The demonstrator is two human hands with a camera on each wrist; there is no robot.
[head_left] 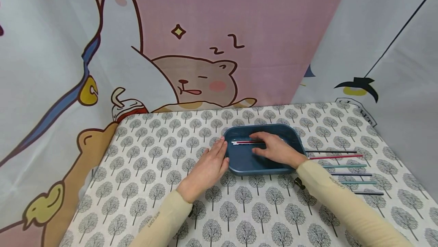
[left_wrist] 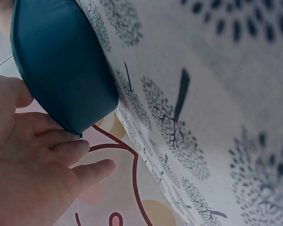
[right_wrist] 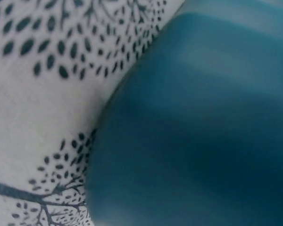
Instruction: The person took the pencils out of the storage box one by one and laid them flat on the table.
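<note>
A dark blue rectangular tray [head_left: 254, 171] sits on the table. Inside it, near the far side, lie a few thin sticks [head_left: 241, 142], one red and others pale or dark; their exact kind is too small to tell. Over the tray my right hand [head_left: 273, 148] reaches in, thumb and fingers spread apart around the sticks' right part. My left hand [head_left: 208, 163] rests its extended fingers against the tray's left end. In the left wrist view, that hand's fingers [left_wrist: 61, 141] lie along the tray's rim [left_wrist: 49, 115]. Only the tray's outer wall [right_wrist: 193, 127] and cloth fill the right wrist view.
To the tray's right, several thin sticks lie roughly parallel on the cloth, among them a red stick [head_left: 342, 157], a green stick [head_left: 349, 166] and a black stick [head_left: 369, 193]. A tree-print tablecloth [head_left: 154, 182] covers the table. Behind hangs a cartoon-printed curtain [head_left: 267, 49].
</note>
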